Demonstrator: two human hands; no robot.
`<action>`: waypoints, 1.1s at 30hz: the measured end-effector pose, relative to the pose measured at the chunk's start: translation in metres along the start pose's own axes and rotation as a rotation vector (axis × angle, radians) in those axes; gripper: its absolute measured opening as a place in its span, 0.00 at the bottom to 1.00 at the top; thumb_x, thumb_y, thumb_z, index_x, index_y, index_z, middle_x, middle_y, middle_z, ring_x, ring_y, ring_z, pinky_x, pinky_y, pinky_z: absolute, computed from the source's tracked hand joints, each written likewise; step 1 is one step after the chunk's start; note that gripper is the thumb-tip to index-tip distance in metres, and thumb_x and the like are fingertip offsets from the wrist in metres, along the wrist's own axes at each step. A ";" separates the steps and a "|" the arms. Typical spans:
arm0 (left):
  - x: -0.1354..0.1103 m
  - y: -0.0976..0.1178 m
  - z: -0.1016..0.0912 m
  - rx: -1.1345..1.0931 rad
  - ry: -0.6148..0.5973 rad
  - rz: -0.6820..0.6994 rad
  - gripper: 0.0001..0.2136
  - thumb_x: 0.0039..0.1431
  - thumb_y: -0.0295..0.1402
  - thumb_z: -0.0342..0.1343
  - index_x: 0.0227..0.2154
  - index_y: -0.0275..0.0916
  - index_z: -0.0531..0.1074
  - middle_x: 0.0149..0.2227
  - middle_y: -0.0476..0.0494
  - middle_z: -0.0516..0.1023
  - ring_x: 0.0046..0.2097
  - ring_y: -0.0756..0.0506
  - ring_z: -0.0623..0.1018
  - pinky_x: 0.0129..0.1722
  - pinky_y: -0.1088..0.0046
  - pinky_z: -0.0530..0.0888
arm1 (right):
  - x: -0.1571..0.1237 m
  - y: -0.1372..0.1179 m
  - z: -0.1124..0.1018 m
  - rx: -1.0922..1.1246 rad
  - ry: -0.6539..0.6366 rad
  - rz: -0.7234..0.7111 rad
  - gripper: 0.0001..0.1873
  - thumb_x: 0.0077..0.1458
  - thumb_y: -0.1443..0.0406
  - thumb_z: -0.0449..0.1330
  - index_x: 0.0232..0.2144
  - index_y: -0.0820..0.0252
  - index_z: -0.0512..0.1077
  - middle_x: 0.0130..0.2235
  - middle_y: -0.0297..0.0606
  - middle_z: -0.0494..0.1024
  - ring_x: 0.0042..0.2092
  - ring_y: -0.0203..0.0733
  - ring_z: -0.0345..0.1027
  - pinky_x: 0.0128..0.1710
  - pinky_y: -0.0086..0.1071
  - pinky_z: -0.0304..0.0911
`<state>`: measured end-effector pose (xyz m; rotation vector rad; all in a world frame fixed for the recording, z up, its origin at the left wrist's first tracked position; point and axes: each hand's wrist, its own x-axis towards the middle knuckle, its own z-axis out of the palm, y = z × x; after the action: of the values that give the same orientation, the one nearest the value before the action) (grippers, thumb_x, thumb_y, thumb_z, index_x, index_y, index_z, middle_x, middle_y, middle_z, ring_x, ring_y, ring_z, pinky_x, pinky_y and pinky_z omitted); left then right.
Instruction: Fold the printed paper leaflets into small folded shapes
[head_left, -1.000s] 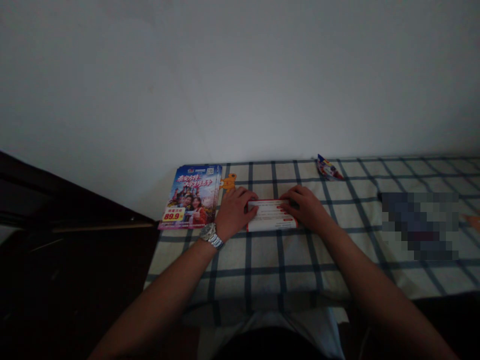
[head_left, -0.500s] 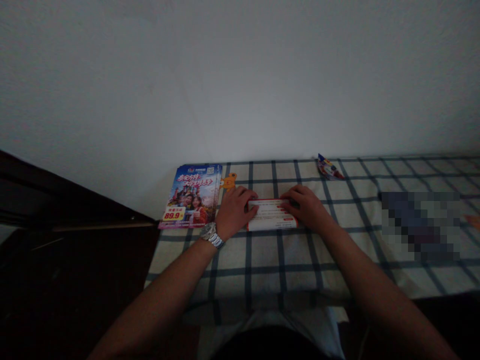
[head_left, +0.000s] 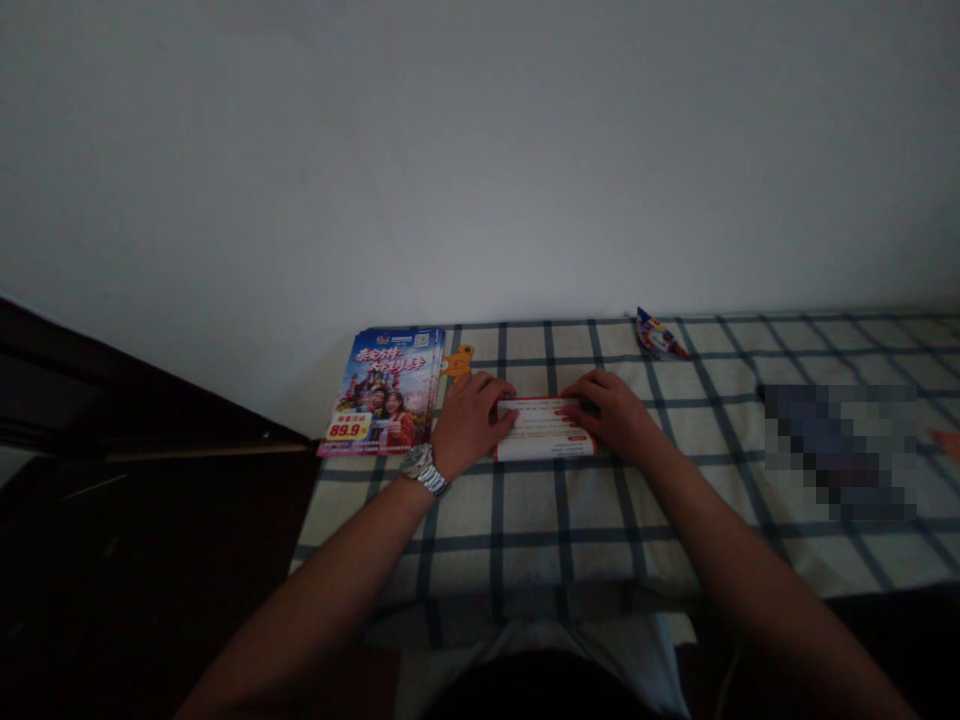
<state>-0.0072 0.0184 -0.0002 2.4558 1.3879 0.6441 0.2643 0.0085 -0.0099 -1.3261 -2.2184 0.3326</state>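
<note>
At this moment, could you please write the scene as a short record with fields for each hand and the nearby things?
Left hand: at the left end of the white printed paper
Right hand: at the paper's right end
Left wrist: silver watch
Beyond left hand, to its left: flyer stack, top sheet marked 89.9
Far edge: small colourful folded piece
Surface: checked cloth
Right side: pixelated, cannot tell
</note>
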 end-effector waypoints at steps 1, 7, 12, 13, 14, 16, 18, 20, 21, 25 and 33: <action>0.000 0.000 0.000 0.000 0.000 0.000 0.11 0.62 0.36 0.60 0.47 0.44 0.74 0.47 0.43 0.73 0.51 0.38 0.71 0.54 0.56 0.69 | 0.000 0.000 0.000 0.002 -0.002 0.001 0.08 0.61 0.65 0.63 0.43 0.56 0.77 0.42 0.43 0.74 0.45 0.50 0.69 0.47 0.44 0.67; 0.000 0.001 -0.001 0.000 -0.004 0.002 0.10 0.63 0.36 0.60 0.47 0.44 0.74 0.47 0.43 0.73 0.50 0.38 0.71 0.53 0.56 0.69 | 0.000 0.000 -0.001 -0.002 -0.005 0.003 0.07 0.62 0.64 0.63 0.43 0.56 0.77 0.42 0.43 0.74 0.45 0.50 0.69 0.46 0.44 0.66; 0.000 0.000 0.000 0.006 -0.001 0.005 0.09 0.63 0.35 0.60 0.45 0.44 0.74 0.46 0.43 0.73 0.49 0.38 0.71 0.52 0.57 0.69 | 0.000 -0.001 -0.001 -0.011 -0.008 0.002 0.07 0.62 0.65 0.63 0.43 0.57 0.77 0.42 0.42 0.75 0.45 0.49 0.69 0.47 0.43 0.66; 0.000 0.000 0.000 0.006 -0.002 0.006 0.09 0.62 0.35 0.61 0.45 0.44 0.74 0.46 0.44 0.73 0.49 0.38 0.71 0.52 0.57 0.69 | 0.000 -0.001 -0.001 -0.014 -0.006 0.001 0.08 0.62 0.65 0.63 0.43 0.57 0.77 0.42 0.42 0.75 0.45 0.49 0.69 0.46 0.43 0.66; 0.000 0.000 0.000 0.005 -0.002 0.007 0.09 0.62 0.35 0.61 0.45 0.43 0.74 0.45 0.44 0.73 0.49 0.38 0.71 0.52 0.57 0.69 | 0.000 -0.001 0.000 -0.017 -0.004 0.000 0.08 0.62 0.65 0.63 0.43 0.57 0.77 0.42 0.42 0.74 0.45 0.49 0.69 0.46 0.43 0.66; 0.000 0.000 0.000 0.003 -0.001 0.005 0.09 0.62 0.35 0.61 0.44 0.43 0.74 0.45 0.44 0.73 0.49 0.38 0.71 0.52 0.57 0.69 | 0.000 0.000 0.000 -0.024 0.003 -0.005 0.08 0.61 0.65 0.64 0.43 0.58 0.77 0.42 0.43 0.74 0.45 0.49 0.68 0.47 0.42 0.66; 0.000 0.000 0.000 0.003 0.000 0.001 0.08 0.62 0.35 0.61 0.44 0.43 0.74 0.45 0.44 0.73 0.49 0.39 0.71 0.52 0.57 0.69 | 0.000 0.001 0.001 -0.025 0.006 -0.011 0.08 0.61 0.65 0.64 0.43 0.59 0.77 0.41 0.43 0.74 0.44 0.49 0.68 0.47 0.42 0.66; 0.000 0.001 0.000 0.006 -0.001 0.000 0.08 0.62 0.35 0.61 0.44 0.43 0.74 0.45 0.44 0.73 0.49 0.39 0.71 0.52 0.57 0.69 | 0.000 0.001 0.001 -0.018 0.006 -0.012 0.08 0.61 0.65 0.64 0.43 0.58 0.78 0.41 0.42 0.74 0.44 0.49 0.68 0.46 0.42 0.65; 0.000 0.001 -0.001 0.008 -0.002 0.001 0.08 0.62 0.35 0.61 0.44 0.43 0.74 0.45 0.44 0.73 0.49 0.39 0.71 0.52 0.57 0.69 | 0.000 0.002 0.001 -0.015 0.004 -0.010 0.08 0.61 0.65 0.64 0.43 0.58 0.78 0.41 0.42 0.74 0.44 0.49 0.68 0.46 0.42 0.65; 0.000 0.001 -0.001 0.010 -0.002 0.002 0.09 0.62 0.36 0.61 0.44 0.43 0.74 0.45 0.44 0.73 0.49 0.39 0.71 0.52 0.57 0.69 | 0.000 0.001 0.000 -0.015 -0.004 -0.004 0.08 0.61 0.65 0.64 0.43 0.58 0.78 0.42 0.43 0.75 0.44 0.49 0.69 0.46 0.42 0.65; 0.000 0.001 0.000 0.003 0.004 0.005 0.09 0.62 0.36 0.61 0.44 0.43 0.74 0.45 0.44 0.73 0.49 0.39 0.71 0.53 0.56 0.68 | 0.000 0.000 0.000 -0.016 -0.003 0.000 0.08 0.61 0.65 0.64 0.43 0.58 0.77 0.42 0.42 0.74 0.44 0.48 0.68 0.46 0.42 0.66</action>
<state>-0.0067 0.0180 0.0000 2.4621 1.3856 0.6492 0.2645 0.0083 -0.0096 -1.3348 -2.2281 0.3177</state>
